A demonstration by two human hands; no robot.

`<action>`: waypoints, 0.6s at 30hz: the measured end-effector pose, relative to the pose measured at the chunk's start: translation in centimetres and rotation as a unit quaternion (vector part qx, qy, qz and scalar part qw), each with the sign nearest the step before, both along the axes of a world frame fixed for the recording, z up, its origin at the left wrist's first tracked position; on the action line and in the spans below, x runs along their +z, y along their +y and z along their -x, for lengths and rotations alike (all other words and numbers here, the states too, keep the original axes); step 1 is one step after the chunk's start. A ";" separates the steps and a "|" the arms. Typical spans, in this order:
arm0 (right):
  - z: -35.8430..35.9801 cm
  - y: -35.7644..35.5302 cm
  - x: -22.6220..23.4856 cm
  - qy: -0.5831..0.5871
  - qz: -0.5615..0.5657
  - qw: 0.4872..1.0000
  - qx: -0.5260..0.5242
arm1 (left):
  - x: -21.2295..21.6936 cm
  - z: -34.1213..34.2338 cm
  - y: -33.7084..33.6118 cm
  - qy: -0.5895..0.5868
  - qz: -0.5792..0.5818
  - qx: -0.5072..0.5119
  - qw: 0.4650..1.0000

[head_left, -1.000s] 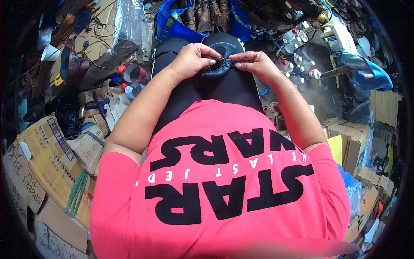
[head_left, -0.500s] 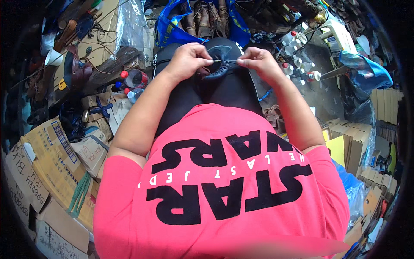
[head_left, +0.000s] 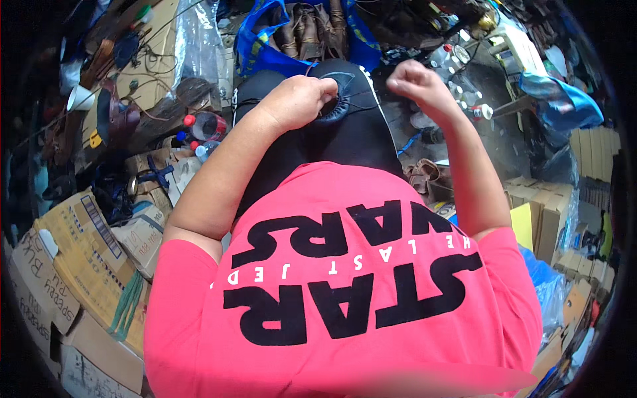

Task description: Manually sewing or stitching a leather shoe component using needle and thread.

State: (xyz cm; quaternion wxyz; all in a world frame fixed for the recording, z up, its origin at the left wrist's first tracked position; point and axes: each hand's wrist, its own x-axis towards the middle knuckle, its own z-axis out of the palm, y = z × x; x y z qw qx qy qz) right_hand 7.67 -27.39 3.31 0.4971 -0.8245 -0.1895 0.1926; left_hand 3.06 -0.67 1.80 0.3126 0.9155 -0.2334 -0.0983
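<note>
Upper centre of the frame: the left hand [head_left: 298, 99] is clenched on the gathered edge of a dark blue leather piece [head_left: 340, 96] resting on the black-clad lap. The right hand [head_left: 415, 83] is raised to the right of the piece, apart from it, its grip closed into a fist; a thin thread [head_left: 371, 91] appears to run between them. A blue bag holding brown leather boots [head_left: 306, 33] lies above.

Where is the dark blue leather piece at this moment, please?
In the head view, the dark blue leather piece lies on the person's black-clad lap at upper centre, gripped by the left hand, with the right hand raised apart beside it.
</note>
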 end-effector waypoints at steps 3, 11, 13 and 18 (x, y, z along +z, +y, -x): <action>-2.8 0.2 -2.0 -0.256 0.254 0.930 -0.071 | -0.6 -0.4 -0.3 -0.036 -0.011 -0.019 0.999; 1.5 6.1 1.5 -0.349 0.339 0.844 0.224 | -0.5 0.2 0.3 -0.014 -0.002 -0.008 1.000; 1.4 6.4 0.9 -0.348 0.336 0.841 0.242 | -0.9 0.2 0.7 -0.030 0.020 -0.029 0.999; 0.5 2.5 -0.7 -0.345 0.277 0.872 0.210 | -0.6 2.0 5.2 -0.078 -0.035 -0.015 0.996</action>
